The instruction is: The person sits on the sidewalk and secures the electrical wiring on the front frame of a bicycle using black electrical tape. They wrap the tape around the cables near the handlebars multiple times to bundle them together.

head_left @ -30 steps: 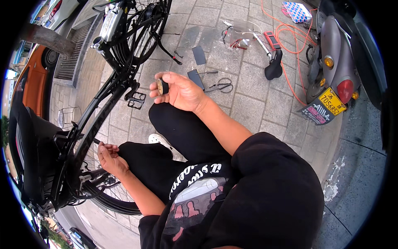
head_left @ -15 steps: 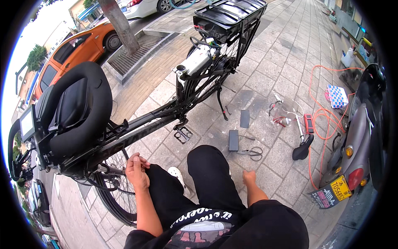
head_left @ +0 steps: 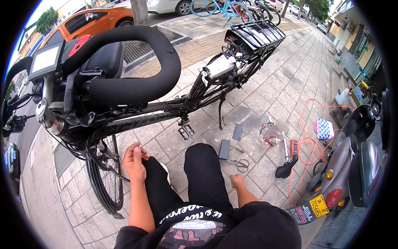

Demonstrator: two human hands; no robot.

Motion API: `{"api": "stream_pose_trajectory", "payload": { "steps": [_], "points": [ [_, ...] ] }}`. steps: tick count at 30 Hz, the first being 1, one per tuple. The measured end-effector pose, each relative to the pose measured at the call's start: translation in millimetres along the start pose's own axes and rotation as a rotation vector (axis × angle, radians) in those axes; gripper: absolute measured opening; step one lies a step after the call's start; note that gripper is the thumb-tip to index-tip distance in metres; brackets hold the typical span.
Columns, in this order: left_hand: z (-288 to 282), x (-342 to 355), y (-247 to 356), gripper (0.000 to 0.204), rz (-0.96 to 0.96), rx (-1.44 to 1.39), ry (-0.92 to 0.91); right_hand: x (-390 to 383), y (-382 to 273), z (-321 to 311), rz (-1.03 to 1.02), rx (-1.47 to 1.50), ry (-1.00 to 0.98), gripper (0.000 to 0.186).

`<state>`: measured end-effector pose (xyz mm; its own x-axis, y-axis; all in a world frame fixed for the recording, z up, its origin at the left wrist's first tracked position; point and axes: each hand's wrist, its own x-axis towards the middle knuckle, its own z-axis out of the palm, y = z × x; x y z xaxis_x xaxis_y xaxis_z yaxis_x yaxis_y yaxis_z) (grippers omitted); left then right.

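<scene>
My left hand (head_left: 135, 162) is raised beside my left knee with its fingers loosely bent and apart, holding nothing I can see. Low by my right knee, my right hand (head_left: 238, 181) looks closed, with nothing showing in it. A black electric bicycle (head_left: 145, 120) stands before me, its handlebar (head_left: 174, 62) at the left. A silver box (head_left: 222, 68) with loose wires sits behind its open seat tube. On the paving nearest my right hand lie scissors (head_left: 241, 164), a black box (head_left: 224, 149) and a dark flat sheet (head_left: 237, 132).
Right of these lie a saddle with its post (head_left: 286, 169), a red-and-black device (head_left: 294, 146), clear plastic with wires (head_left: 275, 135) and a coiled orange cable (head_left: 309, 145). A scooter (head_left: 338, 170) stands at the right. An orange car (head_left: 89, 23) is parked beyond the tree (head_left: 139, 12).
The view has swung upward and to the left, so the handlebar looks larger and blue bicycles show at the back. Both hands keep nearly the same pose.
</scene>
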<state>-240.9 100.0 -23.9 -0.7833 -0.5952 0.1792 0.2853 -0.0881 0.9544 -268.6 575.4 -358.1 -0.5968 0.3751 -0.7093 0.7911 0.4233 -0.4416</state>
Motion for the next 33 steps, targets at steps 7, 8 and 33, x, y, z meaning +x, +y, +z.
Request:
{"api": "stream_pose_trajectory", "payload": {
  "steps": [7,8,33],
  "points": [
    [-9,-24,21,0.032,0.098,0.052,0.117,-54,-159,-5,-0.422,0.541,-0.153,0.022],
    [-9,-30,19,0.033,0.157,0.024,0.095,-66,-184,-9,-0.518,0.6,-0.152,0.021],
    [-63,-37,111,0.031,0.239,0.016,0.402,-519,-404,87,-1.418,0.168,-0.722,0.025]
  ]
}}
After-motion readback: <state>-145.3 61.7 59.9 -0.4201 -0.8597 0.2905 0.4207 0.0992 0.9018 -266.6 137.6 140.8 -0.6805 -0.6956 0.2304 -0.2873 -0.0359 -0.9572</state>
